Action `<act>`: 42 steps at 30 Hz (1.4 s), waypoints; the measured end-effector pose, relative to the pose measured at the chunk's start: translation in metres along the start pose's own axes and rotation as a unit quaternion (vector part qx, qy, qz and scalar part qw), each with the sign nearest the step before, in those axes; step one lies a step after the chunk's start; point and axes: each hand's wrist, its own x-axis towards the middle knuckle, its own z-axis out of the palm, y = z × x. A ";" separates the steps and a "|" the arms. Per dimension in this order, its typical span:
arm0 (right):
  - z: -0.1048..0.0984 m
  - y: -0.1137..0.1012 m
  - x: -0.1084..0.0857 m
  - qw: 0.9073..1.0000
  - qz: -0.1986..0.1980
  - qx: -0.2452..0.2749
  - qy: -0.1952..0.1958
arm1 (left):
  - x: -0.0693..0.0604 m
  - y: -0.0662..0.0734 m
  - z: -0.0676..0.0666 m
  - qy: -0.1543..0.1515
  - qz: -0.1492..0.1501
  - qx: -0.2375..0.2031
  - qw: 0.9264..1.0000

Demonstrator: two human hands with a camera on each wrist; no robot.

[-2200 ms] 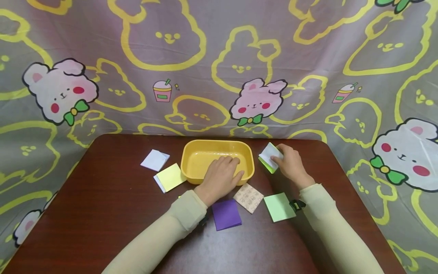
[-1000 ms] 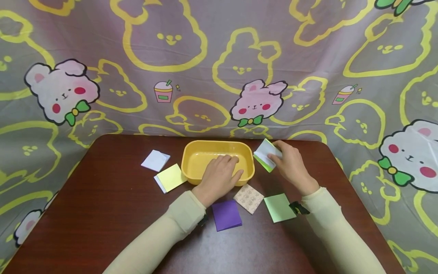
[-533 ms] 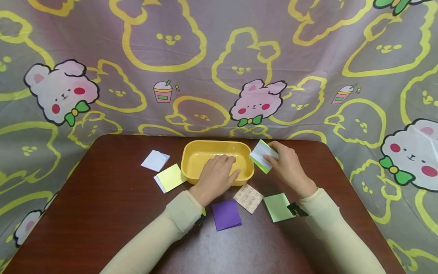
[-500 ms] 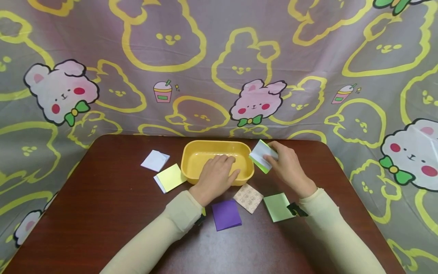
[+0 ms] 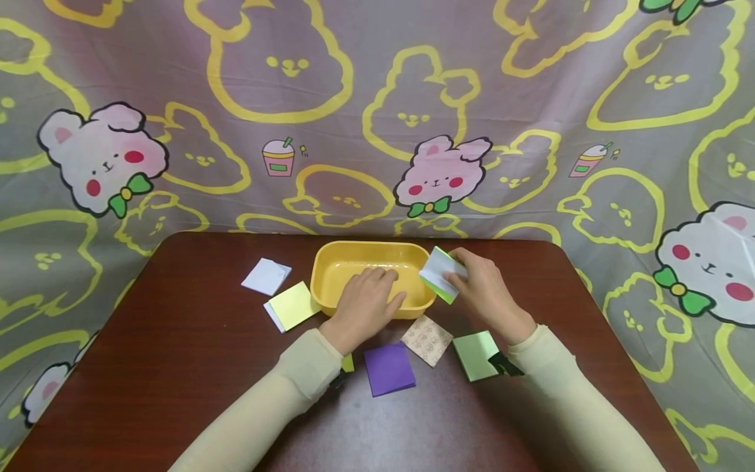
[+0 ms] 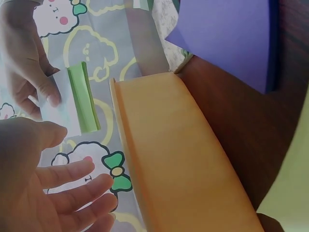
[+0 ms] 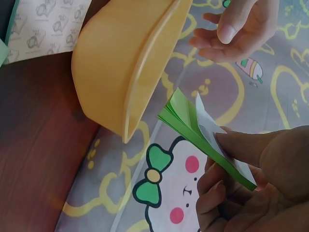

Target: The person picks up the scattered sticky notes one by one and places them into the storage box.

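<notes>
My right hand [image 5: 487, 292] pinches a green-and-white folded paper pad [image 7: 212, 145] between thumb and fingers. In the head view the pad's corner overlaps the right rim of the yellow plastic tub [image 5: 321, 298]; the right wrist view shows it apart from the tub, its layers fanned a little. My left hand [image 5: 364, 300] hovers over the tub's front side, holding nothing, with relaxed fingers, as the left wrist view also shows. Nearest the hands lie a patterned beige paper square [image 5: 427, 340] and a purple paper square [image 5: 390, 370].
To the tub's left are a white folded paper [image 5: 267, 276] and a pale yellow paper square [image 5: 295, 307]. A light green paper square [image 5: 476, 354] lies below my right wrist. Partly hidden by my left sleeve is a yellow paper [image 5: 348, 364]. A cartoon-print curtain [image 5: 354, 144] hangs behind the table.
My right hand has carried the green-and-white pad leftward from beside the tub to its right rim. The left hand has shifted slightly left, still over the tub.
</notes>
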 end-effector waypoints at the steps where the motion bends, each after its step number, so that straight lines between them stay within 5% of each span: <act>1: 0.001 -0.001 0.000 1.000 -0.002 0.000 0.000 | 0.000 0.000 0.000 -0.001 -0.001 0.001 1.000; 42: 0.029 -0.024 0.008 0.999 -0.033 0.013 -0.038 | -0.010 -0.020 -0.001 0.005 -0.020 0.011 1.000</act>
